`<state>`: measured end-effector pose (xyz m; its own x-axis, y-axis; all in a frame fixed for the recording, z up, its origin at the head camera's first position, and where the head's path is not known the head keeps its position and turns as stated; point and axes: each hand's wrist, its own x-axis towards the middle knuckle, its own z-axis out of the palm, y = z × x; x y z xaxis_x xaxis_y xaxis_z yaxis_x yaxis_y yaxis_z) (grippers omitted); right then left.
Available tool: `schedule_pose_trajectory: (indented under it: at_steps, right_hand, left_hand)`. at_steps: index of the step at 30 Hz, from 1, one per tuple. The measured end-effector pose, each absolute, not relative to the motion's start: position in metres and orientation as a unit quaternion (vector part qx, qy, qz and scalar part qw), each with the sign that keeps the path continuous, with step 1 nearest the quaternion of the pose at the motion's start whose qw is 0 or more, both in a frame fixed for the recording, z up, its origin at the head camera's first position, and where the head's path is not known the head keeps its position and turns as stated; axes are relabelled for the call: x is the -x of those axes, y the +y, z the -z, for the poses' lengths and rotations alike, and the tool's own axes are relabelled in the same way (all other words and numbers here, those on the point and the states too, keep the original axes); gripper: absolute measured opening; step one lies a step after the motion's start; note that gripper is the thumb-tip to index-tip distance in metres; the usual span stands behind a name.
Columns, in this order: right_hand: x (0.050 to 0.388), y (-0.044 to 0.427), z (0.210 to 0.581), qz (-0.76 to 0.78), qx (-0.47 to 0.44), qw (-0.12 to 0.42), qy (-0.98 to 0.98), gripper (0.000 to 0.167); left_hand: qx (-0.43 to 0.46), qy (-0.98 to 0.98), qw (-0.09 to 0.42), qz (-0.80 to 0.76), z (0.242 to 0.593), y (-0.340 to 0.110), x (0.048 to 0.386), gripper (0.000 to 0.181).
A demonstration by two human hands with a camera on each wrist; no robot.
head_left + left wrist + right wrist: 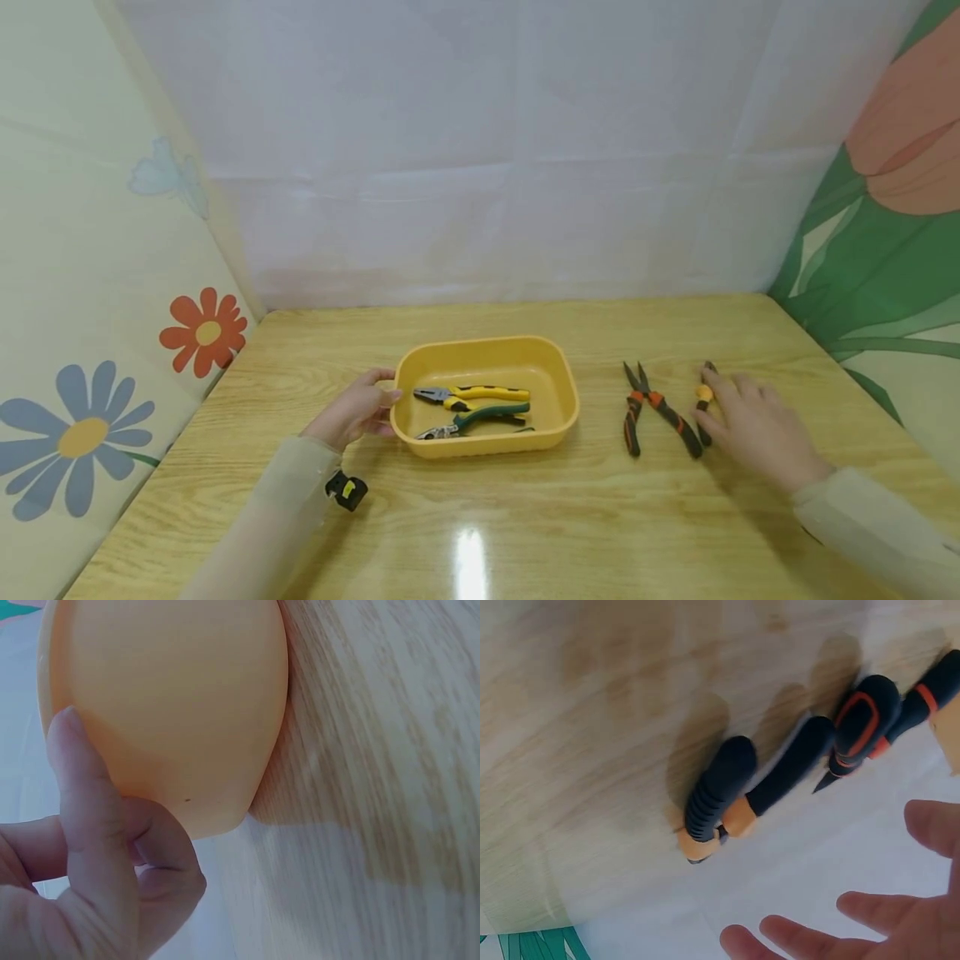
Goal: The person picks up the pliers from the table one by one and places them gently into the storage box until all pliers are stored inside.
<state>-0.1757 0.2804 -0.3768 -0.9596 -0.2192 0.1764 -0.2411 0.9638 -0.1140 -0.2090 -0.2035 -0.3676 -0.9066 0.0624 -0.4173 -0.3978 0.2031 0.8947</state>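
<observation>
Yellow plastic, smooth and shallow-walled, makes up the tub (487, 446) that we see standing on the wood-grained table (540, 525) between the two hands. Inside, the yellow-and-black pliers (487, 392) and the green-handled pliers (487, 412) lie flat, roughly side by side, heads to the left, perhaps so that both fit along the tub's length. Our left hand (363, 408) is at the tub's left end, a fingertip (67, 724) on the outer wall close to the rim; we judge that it steadies the tub. Some of its fingers are bent, but we cannot tell whether they truly pinch the wall.

To the right of the tub, the red-and-black long-nosed pliers (655, 402) rest with legs spread and noses toward the back wall. Beside them, the yellow-collared pliers (703, 393) point much the same way, their handles toward us, which probably makes them easy to take up.

Our right hand (765, 433) is over these last pliers, fingers wide apart and relaxed, holding nothing. From the head camera, the index finger overlaps the pliers' nose end and the thumb comes near a handle (touching or not, we can't say). From the right wrist, the handles lie just beyond the spread fingertips (742, 941), with a visible gap between.
</observation>
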Motion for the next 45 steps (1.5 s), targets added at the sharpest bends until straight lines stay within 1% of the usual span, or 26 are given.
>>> schedule_pose_trajectory:
  at_steps: [4, 8, 16, 21, 27, 33, 37, 45]
  right_hand:
    - [0.176, 0.283, 0.379, -0.08, -0.099, 0.05, -0.991, 0.064]
    - [0.178, 0.285, 0.381, -0.088, -0.096, 0.039, -0.991, 0.066]
    - [0.185, 0.289, 0.387, -0.098, -0.095, 0.022, -0.99, 0.064]
    - [0.189, 0.292, 0.39, -0.115, -0.088, -0.006, -0.989, 0.062]
    - [0.195, 0.296, 0.394, -0.117, -0.095, -0.021, -0.988, 0.058]
    - [0.198, 0.296, 0.397, -0.13, -0.092, -0.049, -0.986, 0.064]
    - [0.201, 0.295, 0.398, -0.131, -0.089, -0.055, -0.986, 0.066]
    - [0.204, 0.296, 0.401, -0.124, -0.081, -0.056, -0.987, 0.061]
  left_hand:
    - [0.111, 0.753, 0.187, -0.621, 0.368, -0.203, 0.209, 0.047]
    - [0.114, 0.752, 0.185, -0.622, 0.367, -0.204, 0.209, 0.047]
    - [0.11, 0.751, 0.189, -0.623, 0.367, -0.203, 0.21, 0.047]
    - [0.112, 0.751, 0.19, -0.622, 0.367, -0.203, 0.211, 0.047]
    - [0.113, 0.752, 0.189, -0.622, 0.367, -0.203, 0.211, 0.047]
    - [0.113, 0.751, 0.189, -0.623, 0.367, -0.204, 0.21, 0.047]
    - [0.115, 0.751, 0.188, -0.622, 0.367, -0.204, 0.21, 0.047]
    - [0.114, 0.75, 0.187, -0.624, 0.368, -0.205, 0.209, 0.047]
